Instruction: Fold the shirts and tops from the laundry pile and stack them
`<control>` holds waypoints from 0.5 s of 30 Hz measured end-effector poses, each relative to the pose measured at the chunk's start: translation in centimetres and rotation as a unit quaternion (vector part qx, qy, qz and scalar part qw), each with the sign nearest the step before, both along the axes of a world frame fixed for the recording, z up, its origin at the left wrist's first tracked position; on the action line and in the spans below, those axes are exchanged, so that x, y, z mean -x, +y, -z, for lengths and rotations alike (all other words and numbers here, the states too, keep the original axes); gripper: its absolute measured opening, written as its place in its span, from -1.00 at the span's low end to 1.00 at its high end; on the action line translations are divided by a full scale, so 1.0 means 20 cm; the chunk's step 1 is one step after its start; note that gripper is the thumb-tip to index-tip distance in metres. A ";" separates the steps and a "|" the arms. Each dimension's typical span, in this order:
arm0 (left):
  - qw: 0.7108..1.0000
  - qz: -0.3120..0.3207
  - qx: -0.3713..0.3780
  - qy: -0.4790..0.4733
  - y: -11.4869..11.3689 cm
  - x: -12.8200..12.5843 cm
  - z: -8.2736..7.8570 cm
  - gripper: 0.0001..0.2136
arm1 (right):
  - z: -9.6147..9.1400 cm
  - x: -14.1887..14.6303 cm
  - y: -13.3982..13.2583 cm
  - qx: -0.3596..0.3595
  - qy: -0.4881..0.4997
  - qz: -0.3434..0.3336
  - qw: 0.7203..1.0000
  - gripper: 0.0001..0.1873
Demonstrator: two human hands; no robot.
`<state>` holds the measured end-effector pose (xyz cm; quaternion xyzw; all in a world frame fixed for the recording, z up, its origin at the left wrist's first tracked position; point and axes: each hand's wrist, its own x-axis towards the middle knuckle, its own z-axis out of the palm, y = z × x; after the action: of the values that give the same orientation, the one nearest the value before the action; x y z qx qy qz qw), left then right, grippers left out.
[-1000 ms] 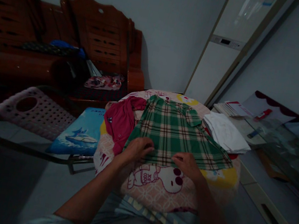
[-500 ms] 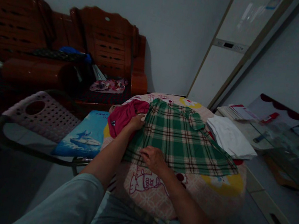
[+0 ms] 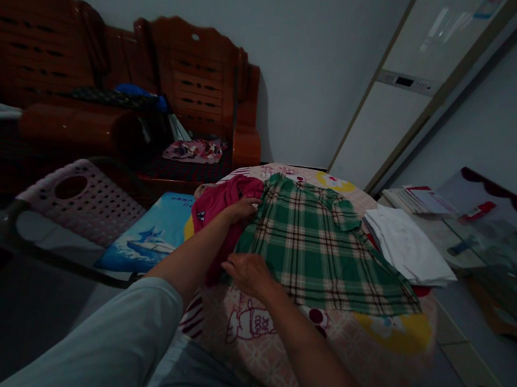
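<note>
A green plaid shirt (image 3: 324,245) lies spread on a round table under a pink cartoon cloth (image 3: 273,336). My left hand (image 3: 240,209) is at the shirt's left edge, fingers closed on the fabric beside a crumpled red garment (image 3: 219,203). My right hand (image 3: 250,273) rests at the shirt's near left corner, fingers curled on the hem. A folded white garment (image 3: 406,246) sits at the shirt's right.
A pink perforated plastic chair (image 3: 82,199) with a blue dolphin cushion (image 3: 151,235) stands left of the table. Behind is a dark wooden sofa (image 3: 108,80) with clothes. A tall white air conditioner (image 3: 401,92) stands in the corner. A glass-topped cabinet (image 3: 479,246) with papers is on the right.
My left hand went from the near hem up to the shirt's left edge by the red garment. My right hand slid left along the hem to the near left corner.
</note>
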<state>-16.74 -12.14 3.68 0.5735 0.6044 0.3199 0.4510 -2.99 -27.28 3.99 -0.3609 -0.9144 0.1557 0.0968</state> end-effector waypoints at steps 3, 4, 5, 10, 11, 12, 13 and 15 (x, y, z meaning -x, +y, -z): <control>0.997 -0.008 -0.039 0.060 0.05 -0.02 0.00 -0.53 | 0.00 -0.05 -0.01 0.004 0.064 0.023 0.998 -0.63; 0.995 -0.013 -0.053 0.079 0.07 -0.03 0.00 -0.55 | 0.00 -0.07 -0.02 0.008 0.089 0.030 0.996 -0.63; 0.994 -0.017 -0.062 0.093 0.10 -0.04 -0.01 -0.58 | -0.01 -0.09 -0.03 0.013 0.113 0.036 0.993 -0.63; 0.985 -0.040 -0.079 0.149 0.25 -0.12 -0.01 -0.68 | -0.03 -0.17 -0.04 0.066 0.207 0.058 0.974 -0.66; 0.982 -0.046 -0.082 0.161 0.27 -0.12 -0.02 -0.69 | -0.03 -0.18 -0.04 0.083 0.227 0.063 0.968 -0.68; 0.980 -0.053 -0.087 0.173 0.29 -0.13 -0.03 -0.69 | -0.03 -0.18 -0.03 0.100 0.247 0.072 0.961 -0.70; 0.976 -0.062 -0.095 0.184 0.30 -0.13 -0.04 -0.68 | -0.03 -0.19 -0.03 0.118 0.266 0.085 0.953 -0.72; 0.968 -0.084 -0.118 0.204 0.33 -0.12 -0.07 -0.65 | -0.03 -0.22 -0.02 0.149 0.304 0.116 0.934 -0.75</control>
<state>-14.33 -5.55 5.03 0.6228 0.6877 0.3019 0.2193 1.40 -27.58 4.55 -0.4106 -0.7593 0.3799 0.3326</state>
